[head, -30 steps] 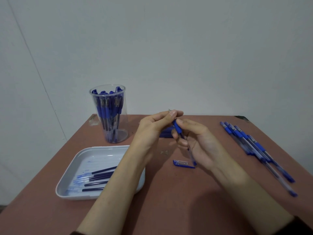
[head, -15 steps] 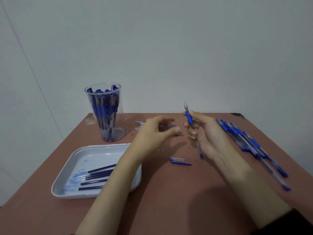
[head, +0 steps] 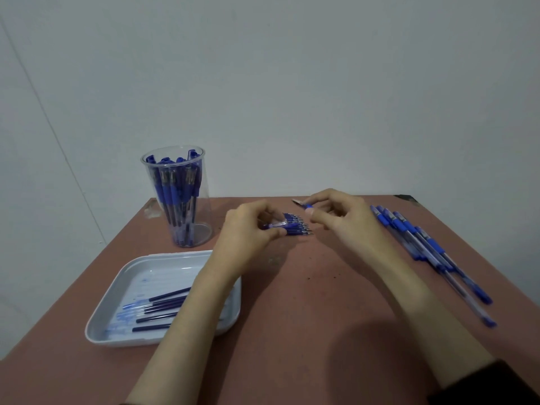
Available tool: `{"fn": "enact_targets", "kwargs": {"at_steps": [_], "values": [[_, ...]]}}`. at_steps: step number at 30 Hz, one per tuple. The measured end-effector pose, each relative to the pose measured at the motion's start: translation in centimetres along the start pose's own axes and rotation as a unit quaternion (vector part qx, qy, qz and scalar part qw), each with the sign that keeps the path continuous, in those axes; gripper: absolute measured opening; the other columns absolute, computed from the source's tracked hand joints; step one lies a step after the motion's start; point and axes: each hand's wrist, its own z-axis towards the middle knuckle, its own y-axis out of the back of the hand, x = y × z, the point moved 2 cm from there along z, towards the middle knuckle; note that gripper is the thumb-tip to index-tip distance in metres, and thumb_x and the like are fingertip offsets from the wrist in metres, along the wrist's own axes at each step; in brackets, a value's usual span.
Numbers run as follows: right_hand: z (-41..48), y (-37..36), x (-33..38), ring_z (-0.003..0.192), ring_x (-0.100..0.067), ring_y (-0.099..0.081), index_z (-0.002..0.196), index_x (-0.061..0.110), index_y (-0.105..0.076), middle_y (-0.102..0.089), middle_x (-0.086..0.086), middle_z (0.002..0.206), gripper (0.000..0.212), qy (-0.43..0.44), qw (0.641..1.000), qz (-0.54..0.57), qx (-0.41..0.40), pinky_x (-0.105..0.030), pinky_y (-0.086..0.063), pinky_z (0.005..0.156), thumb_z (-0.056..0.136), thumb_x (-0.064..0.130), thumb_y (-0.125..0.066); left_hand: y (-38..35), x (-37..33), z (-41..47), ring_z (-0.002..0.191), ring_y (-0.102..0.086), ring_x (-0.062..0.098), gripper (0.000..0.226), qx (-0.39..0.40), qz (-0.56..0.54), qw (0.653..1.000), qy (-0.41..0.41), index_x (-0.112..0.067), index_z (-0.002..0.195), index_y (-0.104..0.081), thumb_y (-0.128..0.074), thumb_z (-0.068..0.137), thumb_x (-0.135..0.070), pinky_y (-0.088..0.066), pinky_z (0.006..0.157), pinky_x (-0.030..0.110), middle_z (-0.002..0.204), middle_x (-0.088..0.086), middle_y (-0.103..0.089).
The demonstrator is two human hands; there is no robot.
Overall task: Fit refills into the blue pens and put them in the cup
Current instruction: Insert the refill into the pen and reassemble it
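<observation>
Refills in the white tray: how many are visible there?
5. The refills lie side by side, slanting, in the tray's near half; the left forearm covers their right ends and may hide more.

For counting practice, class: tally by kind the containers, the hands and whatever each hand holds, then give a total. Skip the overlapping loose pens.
Clear plastic cup: 1
White rectangular plastic tray: 1
Hands: 2, the left hand and the right hand
Blue pen, gripped by the right hand: 1
Clear pen cap, pinched by the left hand: 1
Total: 6
</observation>
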Motion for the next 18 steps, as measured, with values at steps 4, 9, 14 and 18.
{"fn": "enact_targets", "kwargs": {"at_steps": [4, 9, 14, 18], "values": [[-0.6, -0.5, 0.5, 0.064, 0.001, -0.052, 0.084, 0.027, -0.072, -0.068, 0.009, 0.076, 0.012, 0.047, 0.996, -0.078, 0.008, -0.007, -0.039, 0.059, 0.084, 0.016, -0.068, 0.2, 0.6, 0.1, 0.071, -0.058, 0.006, 0.018, -0.035, -0.024, 0.999, 0.024, -0.021, 0.081, -0.066, -0.078, 0.073, -0.009, -0.04, 0.062, 0.002, 0.076, -0.005, -0.065], [-0.3, -0.7, 0.0, 0.068, -0.005, -0.054, 0.081, 0.032, -0.07, -0.067, 0.012, 0.075, 0.013, 0.046, 0.987, -0.153, 0.0, -0.009, -0.039, 0.058, 0.084, 0.02, -0.069, 0.6, 0.7, 0.3, 0.062, -0.055, -0.007, 0.02, -0.046, -0.032, 0.998, 0.017, -0.023, 0.077, -0.066, -0.077, 0.072, -0.007, -0.039, 0.061, 0.001, 0.071, -0.007, -0.064], [-0.5, -0.9, -0.1, 0.069, -0.004, -0.054, 0.085, 0.032, -0.072, -0.065, 0.015, 0.074, 0.013, 0.059, 0.981, -0.187, 0.009, -0.019, -0.042, 0.063, 0.083, 0.02, -0.069, 0.2, 0.5, 0.1, 0.065, -0.057, -0.005, 0.016, -0.019, -0.045, 0.999, 0.013, -0.015, 0.087, -0.074, -0.078, 0.074, -0.007, -0.039, 0.06, 0.001, 0.075, -0.006, -0.066], [-0.6, -1.2, 0.1, 0.072, -0.004, -0.058, 0.091, 0.031, -0.073, -0.067, 0.011, 0.081, 0.018, 0.065, 0.983, -0.169, 0.03, -0.011, -0.042, 0.06, 0.084, 0.014, -0.068, -0.1, 0.4, 0.0, 0.071, -0.064, 0.001, 0.017, 0.01, -0.068, 0.998, 0.006, -0.02, 0.086, -0.074, -0.079, 0.074, -0.01, -0.046, 0.065, 0.007, 0.083, -0.006, -0.072]]}}
